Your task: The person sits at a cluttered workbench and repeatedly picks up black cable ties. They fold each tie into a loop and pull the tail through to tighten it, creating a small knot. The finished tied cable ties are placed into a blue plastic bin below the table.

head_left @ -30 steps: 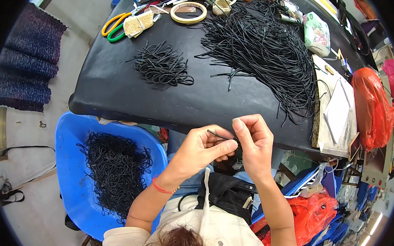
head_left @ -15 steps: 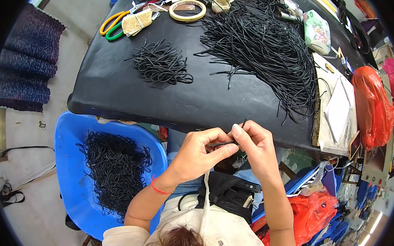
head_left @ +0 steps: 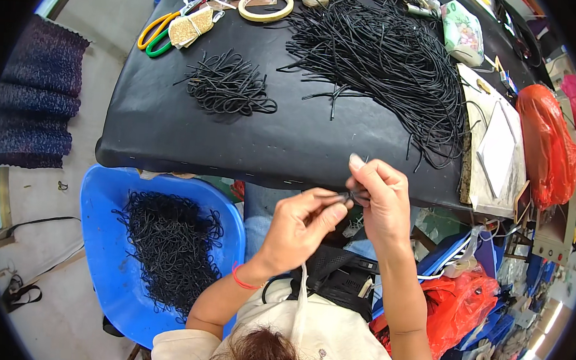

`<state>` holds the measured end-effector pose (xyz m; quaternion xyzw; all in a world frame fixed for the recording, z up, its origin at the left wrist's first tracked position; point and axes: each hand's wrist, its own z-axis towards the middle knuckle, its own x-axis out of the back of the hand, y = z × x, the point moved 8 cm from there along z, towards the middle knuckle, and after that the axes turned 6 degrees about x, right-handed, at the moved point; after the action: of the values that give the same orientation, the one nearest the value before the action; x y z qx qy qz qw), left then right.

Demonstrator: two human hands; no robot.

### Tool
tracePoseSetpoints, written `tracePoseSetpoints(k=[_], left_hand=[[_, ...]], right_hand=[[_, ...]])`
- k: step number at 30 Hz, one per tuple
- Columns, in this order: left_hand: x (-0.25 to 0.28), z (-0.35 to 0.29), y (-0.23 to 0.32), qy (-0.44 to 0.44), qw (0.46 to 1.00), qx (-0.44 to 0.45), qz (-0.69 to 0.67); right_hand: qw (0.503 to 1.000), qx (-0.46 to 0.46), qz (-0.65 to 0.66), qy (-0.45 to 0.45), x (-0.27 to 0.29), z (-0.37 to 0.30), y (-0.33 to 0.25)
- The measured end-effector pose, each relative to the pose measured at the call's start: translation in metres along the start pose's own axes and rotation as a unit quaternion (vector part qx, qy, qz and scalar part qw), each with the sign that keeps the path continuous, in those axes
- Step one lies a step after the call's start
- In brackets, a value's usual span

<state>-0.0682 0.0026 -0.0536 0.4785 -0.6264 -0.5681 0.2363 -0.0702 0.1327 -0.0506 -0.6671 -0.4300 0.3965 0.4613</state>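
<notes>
Just off the front edge of the black-covered table (head_left: pixel 173 141), my two hands work at one short piece of black cord (head_left: pixel 347 197). Thumb and fingers of my left hand (head_left: pixel 298 227) pinch it. Curled in close beside them, my right hand (head_left: pixel 383 197) is closed on the cord's other part, its thumb pointing up; its fingertips are slightly blurred. Most of the cord is hidden by the fingers. Beyond my hands lies a small heap of looped black cords (head_left: pixel 228 85), and right of that a large spread of straight black cords (head_left: pixel 378 67).
A blue tub (head_left: pixel 96 235) at my left holds a mass of black cord loops (head_left: pixel 167 252). Scissors (head_left: pixel 153 36), a tape roll (head_left: pixel 265 17) and a tissue pack (head_left: pixel 462 29) lie along the far side. Red plastic bags (head_left: pixel 547 148) hang at the right.
My right hand has risen a little and turned, its fingers curling in. My left hand keeps its pinch at nearly the same spot. The whole view has shifted slightly.
</notes>
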Motion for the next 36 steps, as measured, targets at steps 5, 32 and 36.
tracePoseSetpoints(k=[5, 32, 36], left_hand=[[0.012, 0.015, 0.001, -0.01, 0.998, 0.043, -0.051], [0.015, 0.017, -0.005, -0.001, 0.985, 0.091, -0.146], [0.016, 0.017, 0.002, 0.001, 0.994, 0.073, -0.08]], right_hand=[[0.998, 0.026, -0.043, -0.031, -0.003, -0.006, -0.012], [0.994, 0.032, 0.054, -0.094, -0.01, -0.02, 0.005], [0.995, -0.031, 0.087, -0.034, -0.003, -0.013, 0.002]])
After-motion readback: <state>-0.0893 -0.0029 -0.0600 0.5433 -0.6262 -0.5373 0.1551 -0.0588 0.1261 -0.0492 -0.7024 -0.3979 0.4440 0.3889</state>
